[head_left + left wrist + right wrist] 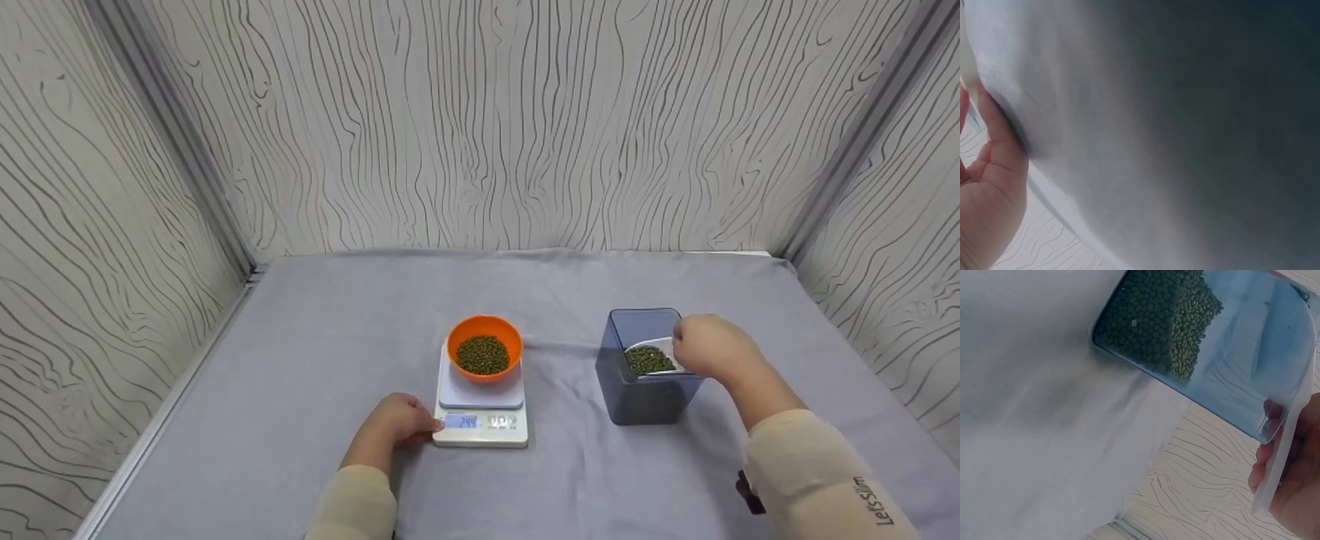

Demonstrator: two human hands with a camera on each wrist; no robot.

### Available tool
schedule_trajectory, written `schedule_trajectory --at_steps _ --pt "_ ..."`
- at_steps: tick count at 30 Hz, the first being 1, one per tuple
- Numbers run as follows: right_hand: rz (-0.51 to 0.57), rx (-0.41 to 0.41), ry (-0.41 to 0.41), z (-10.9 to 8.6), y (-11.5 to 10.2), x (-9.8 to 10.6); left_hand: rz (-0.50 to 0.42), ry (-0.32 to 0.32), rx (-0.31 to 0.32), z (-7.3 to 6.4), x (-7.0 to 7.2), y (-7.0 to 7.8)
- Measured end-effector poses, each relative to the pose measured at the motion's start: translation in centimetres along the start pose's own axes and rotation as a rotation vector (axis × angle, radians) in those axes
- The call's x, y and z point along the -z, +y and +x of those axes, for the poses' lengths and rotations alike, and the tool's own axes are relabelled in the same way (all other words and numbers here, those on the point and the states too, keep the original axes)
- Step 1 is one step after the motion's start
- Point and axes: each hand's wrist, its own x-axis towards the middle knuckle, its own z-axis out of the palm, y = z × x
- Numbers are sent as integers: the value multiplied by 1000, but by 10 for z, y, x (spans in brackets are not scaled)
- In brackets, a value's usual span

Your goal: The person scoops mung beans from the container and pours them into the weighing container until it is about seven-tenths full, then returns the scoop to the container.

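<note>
My right sleeve (821, 469), pale and printed with dark lettering, reaches in closest. Beyond it my right grip (709, 349) is clenched around the handle of the scoop (666, 344), at the right side of the bin (630, 401). The scoop's head extends leftward from my knuckles, at the bin's mouth; from my right wrist it shows through the bin's wall. It is white, with a thin pale rim, and carries a heap of small green beans (646, 361). The bin is tall, squarish and see-through blue, with more beans at its bottom.

My left grip (405, 418) pinches the front left edge of the white scale (480, 437), beside its lit display, whose digits are too blurry to trust. On the scale sits an orange bowl (487, 325) with beans in its base. Grey cloth (300, 322) lies under everything.
</note>
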Motion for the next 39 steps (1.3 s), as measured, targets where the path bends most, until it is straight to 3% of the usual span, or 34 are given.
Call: schedule_trajectory --at_steps 11,27,39 --pt "62 -150 5 -6 -2 -1 14 13 -41 2 1 -5" --pt "129 -223 89 -13 6 -6 -35 -7 -4 2 1 -3" --pt "300 -266 138 -15 16 -10 -13 3 -2 0 -1 -1"
